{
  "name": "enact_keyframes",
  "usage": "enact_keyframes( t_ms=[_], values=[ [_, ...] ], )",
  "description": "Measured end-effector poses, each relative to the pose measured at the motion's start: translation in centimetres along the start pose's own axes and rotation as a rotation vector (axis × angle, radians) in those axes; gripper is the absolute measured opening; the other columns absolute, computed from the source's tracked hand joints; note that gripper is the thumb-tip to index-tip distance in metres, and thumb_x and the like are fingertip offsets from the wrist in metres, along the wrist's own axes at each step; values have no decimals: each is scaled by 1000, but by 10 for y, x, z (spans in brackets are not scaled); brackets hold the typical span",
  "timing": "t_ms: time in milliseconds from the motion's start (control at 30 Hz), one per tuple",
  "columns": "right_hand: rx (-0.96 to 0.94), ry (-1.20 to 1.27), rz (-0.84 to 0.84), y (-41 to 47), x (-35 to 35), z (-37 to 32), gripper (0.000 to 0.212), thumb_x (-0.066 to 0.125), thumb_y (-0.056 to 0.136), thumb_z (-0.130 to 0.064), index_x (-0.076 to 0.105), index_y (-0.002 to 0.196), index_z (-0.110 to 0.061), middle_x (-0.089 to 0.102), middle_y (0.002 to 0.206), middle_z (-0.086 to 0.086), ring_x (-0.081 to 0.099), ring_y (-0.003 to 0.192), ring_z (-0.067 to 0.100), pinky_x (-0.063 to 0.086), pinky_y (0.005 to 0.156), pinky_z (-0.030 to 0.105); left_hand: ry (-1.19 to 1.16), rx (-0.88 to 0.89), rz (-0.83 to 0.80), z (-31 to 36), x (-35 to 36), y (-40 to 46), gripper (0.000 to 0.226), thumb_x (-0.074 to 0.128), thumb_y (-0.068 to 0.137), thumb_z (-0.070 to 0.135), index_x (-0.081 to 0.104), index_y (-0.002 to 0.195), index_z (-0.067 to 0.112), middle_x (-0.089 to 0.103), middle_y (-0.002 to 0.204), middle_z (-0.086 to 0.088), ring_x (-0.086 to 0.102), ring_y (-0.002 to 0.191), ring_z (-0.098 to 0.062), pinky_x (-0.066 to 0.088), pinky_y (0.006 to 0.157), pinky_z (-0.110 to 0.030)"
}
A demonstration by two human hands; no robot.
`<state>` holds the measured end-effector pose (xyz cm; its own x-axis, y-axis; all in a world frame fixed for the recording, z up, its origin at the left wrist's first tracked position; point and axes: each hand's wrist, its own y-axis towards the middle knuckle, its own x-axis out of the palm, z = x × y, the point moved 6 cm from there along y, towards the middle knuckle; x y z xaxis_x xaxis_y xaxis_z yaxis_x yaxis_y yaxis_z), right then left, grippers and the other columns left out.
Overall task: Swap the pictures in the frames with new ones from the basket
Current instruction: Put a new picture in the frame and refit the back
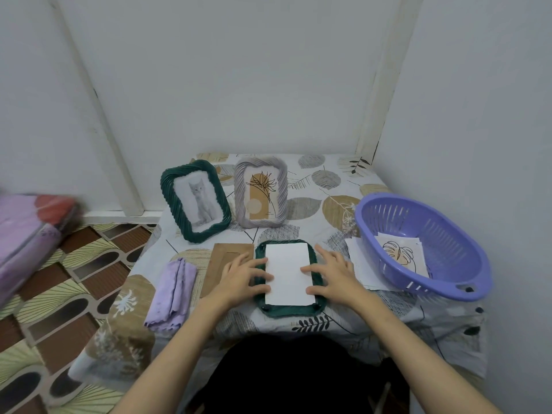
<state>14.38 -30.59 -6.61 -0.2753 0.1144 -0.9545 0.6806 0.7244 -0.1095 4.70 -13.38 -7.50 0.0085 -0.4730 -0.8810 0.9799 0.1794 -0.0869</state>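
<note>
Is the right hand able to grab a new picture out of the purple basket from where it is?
Probably yes. The right hand rests on the white sheet, and the round purple plastic basket sits just beside it, open on top, with the leaf picture uncovered and nothing between.

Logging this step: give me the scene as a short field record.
open frame: green frame face down in front of the person, white sheet in its back
left hand: left hand, fingers on the sheet's left edge
right hand: right hand, fingers on the sheet's right edge
backing board: brown board, left of the frame
standing frames: cat frame, grey frame
basket: purple basket, leaf print inside
cloth: lilac cloth
</note>
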Motion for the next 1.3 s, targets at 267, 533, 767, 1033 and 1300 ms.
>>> enact_keyframes(
  t_ms=[267,533,767,1033,1300],
  values=[
    [12,103,-86,-4,6,2,60,60,82,-50,39,136,-37,6,156,-12,3,142,22,10,110,50,-72,-1,-63,-4,3,0,30,70,75,41,52,100,44,33,147,18,7,143,-14,6,111,-40],
    [18,116,-125,-9,14,-1,63,60,81,-51,35,138,-37,12,155,-13,3,142,20,10,109,51,0,-19,-135,2,4,6,76,69,71,54,37,137,33,18,153,15,0,144,-16,1,114,-42],
    [18,146,-96,-2,8,-5,75,57,78,-60,25,142,-36,5,155,-15,-1,143,17,9,111,54,96,-6,-148,2,7,8,89,69,67,59,31,142,30,15,155,13,-3,144,-18,0,116,-41],
    [18,134,-160,6,14,-3,85,62,73,-63,23,143,-35,3,156,-15,-4,143,17,4,112,57,90,-4,-144,1,6,9,90,70,66,59,32,141,30,15,155,13,-2,143,-18,0,116,-42],
    [13,105,-178,9,14,-3,86,61,73,-64,22,144,-35,1,155,-15,-3,143,20,5,112,57,64,-5,-146,0,6,8,87,70,67,58,32,141,30,14,155,13,-2,144,-18,1,115,-43]
  ],
)
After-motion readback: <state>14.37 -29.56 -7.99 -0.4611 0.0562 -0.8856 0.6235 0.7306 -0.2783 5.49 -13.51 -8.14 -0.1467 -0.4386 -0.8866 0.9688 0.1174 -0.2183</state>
